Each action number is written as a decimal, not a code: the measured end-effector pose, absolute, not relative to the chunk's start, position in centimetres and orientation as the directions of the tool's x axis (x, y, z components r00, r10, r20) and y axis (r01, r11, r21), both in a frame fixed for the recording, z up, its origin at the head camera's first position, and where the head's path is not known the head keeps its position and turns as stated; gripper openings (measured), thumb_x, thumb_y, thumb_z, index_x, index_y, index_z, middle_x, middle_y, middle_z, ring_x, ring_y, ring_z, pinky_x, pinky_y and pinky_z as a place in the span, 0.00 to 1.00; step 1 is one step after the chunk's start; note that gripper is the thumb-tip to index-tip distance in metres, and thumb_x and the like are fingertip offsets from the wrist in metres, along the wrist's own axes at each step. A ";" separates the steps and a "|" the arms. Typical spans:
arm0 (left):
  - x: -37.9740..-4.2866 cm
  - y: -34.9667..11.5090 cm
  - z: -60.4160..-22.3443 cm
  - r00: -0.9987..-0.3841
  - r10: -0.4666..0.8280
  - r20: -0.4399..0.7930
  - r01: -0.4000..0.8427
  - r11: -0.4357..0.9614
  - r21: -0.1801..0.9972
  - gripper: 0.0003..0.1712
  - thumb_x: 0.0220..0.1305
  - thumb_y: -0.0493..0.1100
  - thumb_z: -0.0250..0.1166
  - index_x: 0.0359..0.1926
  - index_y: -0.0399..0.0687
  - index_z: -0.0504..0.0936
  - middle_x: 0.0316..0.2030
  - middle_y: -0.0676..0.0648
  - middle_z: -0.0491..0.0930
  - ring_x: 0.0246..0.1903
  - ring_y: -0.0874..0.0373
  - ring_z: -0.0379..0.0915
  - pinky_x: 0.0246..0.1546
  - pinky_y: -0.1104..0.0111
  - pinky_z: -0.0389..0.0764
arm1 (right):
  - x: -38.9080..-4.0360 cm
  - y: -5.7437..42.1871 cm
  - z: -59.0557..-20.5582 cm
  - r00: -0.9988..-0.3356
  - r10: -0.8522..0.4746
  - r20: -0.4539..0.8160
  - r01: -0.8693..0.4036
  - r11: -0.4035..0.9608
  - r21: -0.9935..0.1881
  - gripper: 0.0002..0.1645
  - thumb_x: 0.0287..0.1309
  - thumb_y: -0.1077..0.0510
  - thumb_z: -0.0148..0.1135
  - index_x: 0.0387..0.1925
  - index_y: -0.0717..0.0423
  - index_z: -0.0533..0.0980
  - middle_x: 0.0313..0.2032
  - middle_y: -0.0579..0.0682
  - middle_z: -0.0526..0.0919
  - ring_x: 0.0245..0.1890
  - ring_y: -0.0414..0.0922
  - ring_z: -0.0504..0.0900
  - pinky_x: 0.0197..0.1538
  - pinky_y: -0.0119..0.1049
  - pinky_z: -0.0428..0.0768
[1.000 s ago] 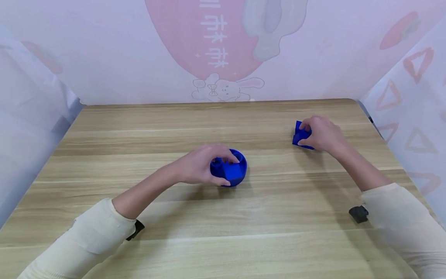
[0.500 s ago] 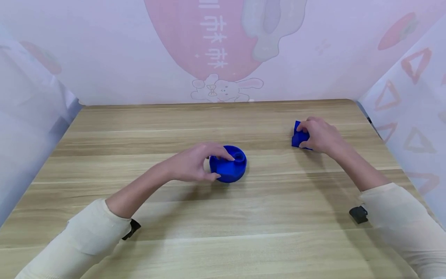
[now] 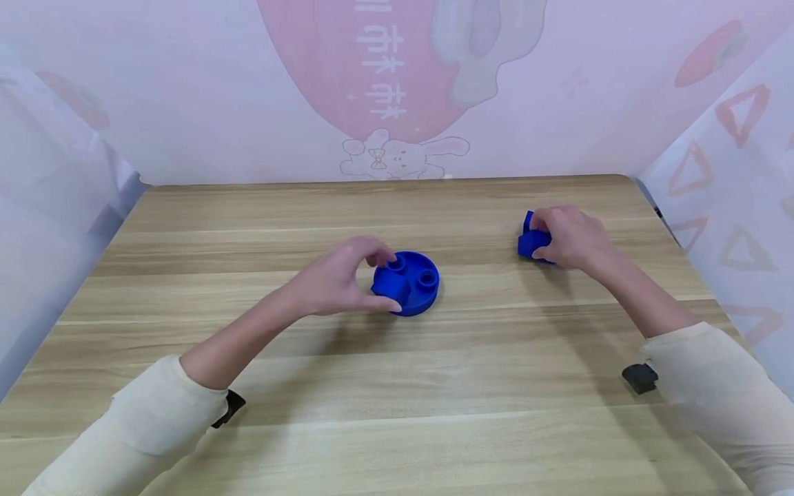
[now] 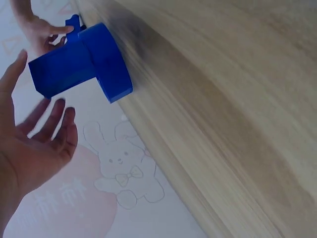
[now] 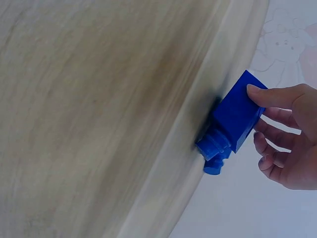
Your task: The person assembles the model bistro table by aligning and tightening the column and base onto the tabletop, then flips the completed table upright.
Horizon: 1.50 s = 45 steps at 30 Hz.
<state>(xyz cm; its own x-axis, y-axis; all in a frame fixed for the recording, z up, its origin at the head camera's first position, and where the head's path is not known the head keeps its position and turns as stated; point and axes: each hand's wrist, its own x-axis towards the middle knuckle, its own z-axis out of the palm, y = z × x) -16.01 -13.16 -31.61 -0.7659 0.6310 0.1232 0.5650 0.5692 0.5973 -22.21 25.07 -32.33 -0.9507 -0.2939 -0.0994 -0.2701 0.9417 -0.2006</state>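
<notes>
A round blue dish-like piece rests on the table, with two raised rings and an upright blue block on its left side. My left hand is spread around that block; in the left wrist view, slim gaps separate the thumb and fingers from the block. Farther back on the right, my right hand grips another blue block. The right wrist view has the thumb on a flat face of this block, fingers behind, and round knobs at its lower end. Fingers partly hide both pieces.
The wooden table runs back to a pale printed wall. White sheets hang at the left and right sides. Dark wrist devices sit under both sleeves.
The round piece has turned, its block swinging from the near right to the left side. My left hand has drawn slightly back and loosened. The right hand's block has tilted slightly.
</notes>
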 end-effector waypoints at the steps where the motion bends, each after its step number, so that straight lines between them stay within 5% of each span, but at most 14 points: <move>1: -15.9 -13.0 -31.7 -0.789 0.602 0.121 0.544 0.594 0.592 0.34 0.47 0.51 0.85 0.49 0.36 0.82 0.43 0.44 0.83 0.48 0.45 0.78 0.54 0.51 0.80 | -22.1 25.0 -32.2 -0.950 -0.298 -0.089 -0.275 0.939 -0.206 0.25 0.54 0.61 0.77 0.50 0.67 0.78 0.48 0.68 0.82 0.51 0.64 0.80 0.52 0.64 0.79; 8: -15.7 -12.6 -31.7 -0.849 0.521 0.091 0.476 0.677 0.562 0.27 0.48 0.52 0.85 0.40 0.41 0.82 0.38 0.47 0.84 0.46 0.45 0.79 0.50 0.55 0.81 | -21.2 23.4 -31.0 -0.947 -0.322 -0.024 -0.306 0.918 -0.251 0.22 0.54 0.60 0.77 0.49 0.63 0.79 0.45 0.64 0.84 0.48 0.62 0.82 0.50 0.61 0.80; 20: -16.4 -13.3 -31.7 -0.825 0.554 0.111 0.501 0.627 0.597 0.22 0.54 0.38 0.76 0.50 0.32 0.84 0.43 0.41 0.85 0.46 0.45 0.78 0.52 0.50 0.81 | -20.8 21.9 -30.7 -0.918 -0.384 0.101 -0.391 0.826 -0.406 0.22 0.54 0.61 0.78 0.48 0.63 0.79 0.42 0.61 0.85 0.42 0.57 0.82 0.48 0.55 0.79; 25: -16.6 -13.4 -31.8 -0.832 0.544 0.110 0.496 0.640 0.587 0.27 0.55 0.40 0.78 0.55 0.32 0.83 0.45 0.41 0.85 0.46 0.46 0.79 0.52 0.50 0.80 | -20.6 21.2 -30.5 -0.903 -0.407 0.141 -0.425 0.789 -0.445 0.25 0.55 0.60 0.78 0.52 0.64 0.79 0.43 0.62 0.85 0.46 0.58 0.82 0.50 0.54 0.78; 32: -16.6 -13.1 -32.0 -0.840 0.525 0.136 0.494 0.637 0.592 0.25 0.55 0.40 0.80 0.50 0.32 0.84 0.41 0.42 0.85 0.43 0.48 0.80 0.51 0.51 0.82 | -20.1 20.1 -29.9 -0.839 -0.495 0.227 -0.534 0.667 -0.520 0.25 0.53 0.66 0.78 0.54 0.65 0.82 0.42 0.59 0.88 0.43 0.53 0.84 0.38 0.40 0.77; 45: -16.5 -12.9 -31.8 -0.845 0.517 0.138 0.494 0.653 0.575 0.26 0.55 0.40 0.81 0.53 0.31 0.84 0.45 0.40 0.86 0.45 0.46 0.79 0.51 0.51 0.82 | -19.2 18.1 -29.8 -0.817 -0.539 0.203 -0.509 0.510 -0.694 0.22 0.55 0.65 0.77 0.52 0.64 0.83 0.45 0.56 0.89 0.45 0.51 0.86 0.46 0.47 0.80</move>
<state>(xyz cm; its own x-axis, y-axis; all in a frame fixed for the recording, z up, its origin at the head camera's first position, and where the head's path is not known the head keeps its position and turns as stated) -16.52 -12.94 -31.75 -0.8445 0.5175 0.1377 0.4937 0.6528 0.5745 -19.16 18.11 -29.84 -0.8172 -0.5394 0.2030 -0.5088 0.5097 -0.6937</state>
